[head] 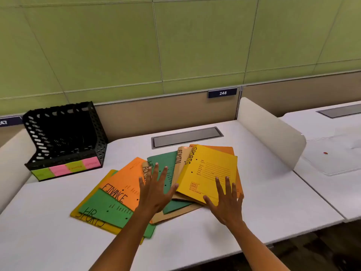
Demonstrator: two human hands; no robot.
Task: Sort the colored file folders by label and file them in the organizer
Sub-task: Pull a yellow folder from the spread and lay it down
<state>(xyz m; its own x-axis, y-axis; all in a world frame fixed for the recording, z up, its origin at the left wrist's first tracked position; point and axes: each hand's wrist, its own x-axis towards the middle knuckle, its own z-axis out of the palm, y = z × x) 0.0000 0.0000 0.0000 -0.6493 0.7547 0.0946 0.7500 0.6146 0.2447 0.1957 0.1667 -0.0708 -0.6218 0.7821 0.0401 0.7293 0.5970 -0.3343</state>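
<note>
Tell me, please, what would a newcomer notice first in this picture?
The fan of colored folders at the desk's center, with the left hand and right hand spread flat on them. Then the black mesh organizer at the back left, with pink and green labels on its front.

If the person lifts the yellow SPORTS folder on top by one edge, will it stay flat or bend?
The yellow SPORTS folder looks like thin card, so it would probably sag a little. It seems light. Lying loose on the fanned pile under the right hand, it may slide when pushed.
</note>
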